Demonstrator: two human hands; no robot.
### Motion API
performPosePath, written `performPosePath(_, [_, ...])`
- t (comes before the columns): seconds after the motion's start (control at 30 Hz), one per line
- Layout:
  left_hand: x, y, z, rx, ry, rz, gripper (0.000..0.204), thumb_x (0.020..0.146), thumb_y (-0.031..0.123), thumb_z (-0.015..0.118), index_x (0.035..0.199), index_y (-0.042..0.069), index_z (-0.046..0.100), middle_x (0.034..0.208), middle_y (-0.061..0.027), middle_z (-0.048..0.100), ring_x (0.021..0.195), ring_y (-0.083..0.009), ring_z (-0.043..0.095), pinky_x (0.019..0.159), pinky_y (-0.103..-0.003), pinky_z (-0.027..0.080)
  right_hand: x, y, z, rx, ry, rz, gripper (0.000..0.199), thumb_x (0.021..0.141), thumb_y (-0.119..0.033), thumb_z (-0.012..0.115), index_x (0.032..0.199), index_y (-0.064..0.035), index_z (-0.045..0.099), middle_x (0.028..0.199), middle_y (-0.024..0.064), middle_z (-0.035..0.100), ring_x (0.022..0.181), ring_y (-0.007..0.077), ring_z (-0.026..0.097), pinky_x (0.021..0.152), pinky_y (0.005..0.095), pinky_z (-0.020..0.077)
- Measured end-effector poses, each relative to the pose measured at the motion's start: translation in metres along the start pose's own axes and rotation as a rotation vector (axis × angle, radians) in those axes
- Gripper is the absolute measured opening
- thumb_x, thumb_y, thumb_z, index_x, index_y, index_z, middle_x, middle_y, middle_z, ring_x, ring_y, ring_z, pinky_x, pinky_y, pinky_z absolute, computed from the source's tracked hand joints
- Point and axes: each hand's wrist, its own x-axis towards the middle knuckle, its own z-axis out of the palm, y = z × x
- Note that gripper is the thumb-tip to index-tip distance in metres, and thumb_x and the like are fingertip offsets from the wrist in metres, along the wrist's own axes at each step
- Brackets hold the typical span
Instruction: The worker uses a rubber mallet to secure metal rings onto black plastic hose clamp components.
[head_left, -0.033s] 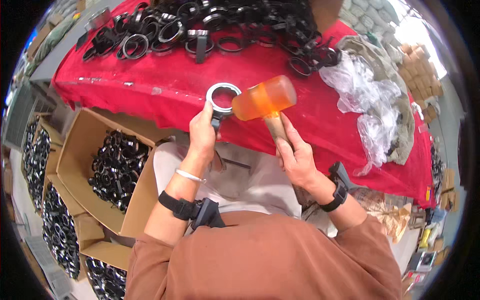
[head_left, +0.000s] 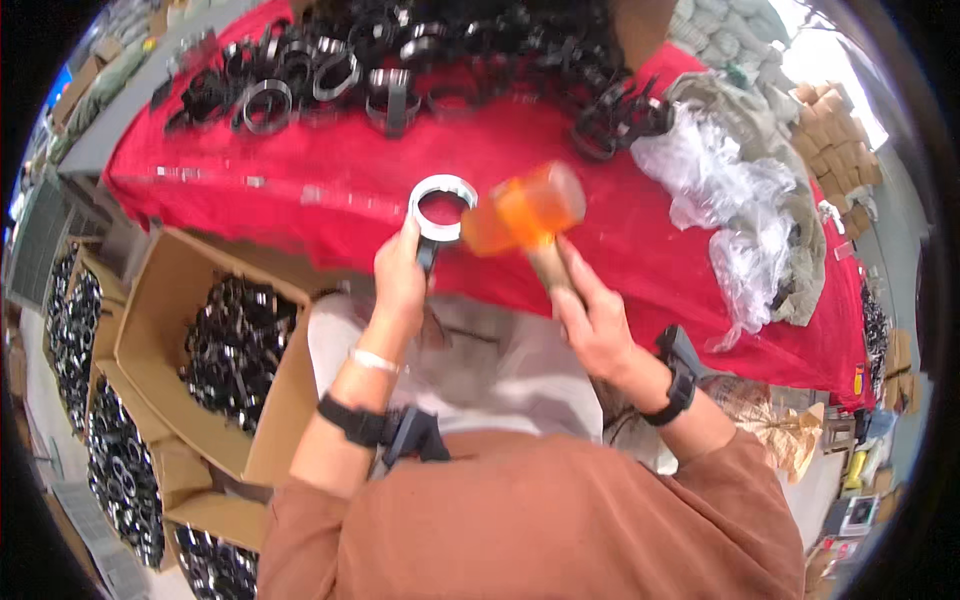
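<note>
My left hand (head_left: 400,275) is closed around the short black handle (head_left: 427,256) of a ring-shaped part with a silver ring (head_left: 418,205). The ring is raised in front of me over the near edge of the red-covered table. Gripped in my right hand (head_left: 602,328) is the wooden handle (head_left: 551,268) of a mallet with a translucent orange head (head_left: 528,207). One end of the head is at the ring's right side, blurred; whether they touch, I cannot tell.
Many black and silver ring parts (head_left: 395,100) are heaped along the table's far side. Crumpled clear plastic (head_left: 740,200) lies on the right of the red cloth (head_left: 340,160). Cardboard boxes (head_left: 160,350) of similar parts stand on the floor at left.
The whole view has shifted slightly, so the ring, mallet and table sit a little lower in it. The mallet head is now more blurred. Both grips stay the same.
</note>
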Motion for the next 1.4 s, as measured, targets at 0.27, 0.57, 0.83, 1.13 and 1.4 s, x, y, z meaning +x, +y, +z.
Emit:
performPosePath(0.27, [-0.003, 0.057, -0.156, 0.142, 0.353, 0.136, 0.045, 0.090, 0.043, 0.044, 0.095, 0.001, 0.059, 0.087, -0.0122, 0.060, 0.073, -0.0162, 0.056, 0.064, -0.034, 0.045, -0.014, 0.019, -0.047, 0.360, 0.141, 0.088, 0.054, 0.090, -0.006, 0.044, 0.141, -0.0111, 0.025, 0.065, -0.0008, 0.047, 0.051, 0.0037, 0.042, 0.052, 0.0192, 0.0429])
performPosePath(0.57, [0.075, 0.114, -0.029, 1.098, 0.140, 1.012, 0.031, 0.080, 0.016, 0.062, 0.105, -0.001, 0.056, 0.094, -0.0176, 0.057, 0.092, -0.0289, 0.054, 0.079, -0.035, 0.044, 0.037, 0.037, -0.068, 0.547, 0.285, 0.182, 0.053, 0.093, -0.016, 0.042, 0.141, -0.0108, 0.020, 0.065, 0.0011, 0.048, 0.047, 0.0066, 0.044, 0.043, 0.0210, 0.0422])
performPosePath(0.83, [0.177, 0.090, 0.137, 1.182, -0.204, 0.943, 0.060, 0.077, 0.028, 0.064, 0.126, 0.004, 0.040, 0.114, -0.0254, 0.051, 0.107, -0.0371, 0.051, 0.090, -0.042, 0.042, 0.044, 0.034, -0.079, 0.615, 0.187, 0.302, 0.057, 0.092, -0.021, 0.043, 0.142, -0.0107, 0.018, 0.066, 0.0016, 0.049, 0.048, 0.0080, 0.045, 0.044, 0.0221, 0.0418])
performPosePath(1.13, [0.126, 0.115, 0.136, 0.915, -0.055, 0.802, 0.026, 0.073, 0.014, 0.064, 0.090, -0.003, 0.056, 0.079, -0.0184, 0.062, 0.077, -0.0295, 0.064, 0.067, -0.039, 0.053, 0.027, 0.055, -0.082, 0.655, 0.313, 0.236, 0.054, 0.092, -0.022, 0.043, 0.141, -0.0132, 0.022, 0.065, 0.0026, 0.049, 0.048, 0.0079, 0.046, 0.040, 0.0210, 0.0413])
performPosePath(1.4, [0.005, 0.036, 0.009, -0.566, -0.118, -0.053, 0.011, 0.084, 0.002, 0.056, 0.093, 0.003, 0.050, 0.092, -0.0096, 0.057, 0.083, -0.0235, 0.061, 0.079, -0.036, 0.054, 0.035, 0.035, -0.060, 0.582, 0.239, 0.149, 0.052, 0.092, -0.018, 0.041, 0.141, -0.0124, 0.023, 0.064, 0.0002, 0.048, 0.047, 0.0062, 0.044, 0.038, 0.0203, 0.0397])
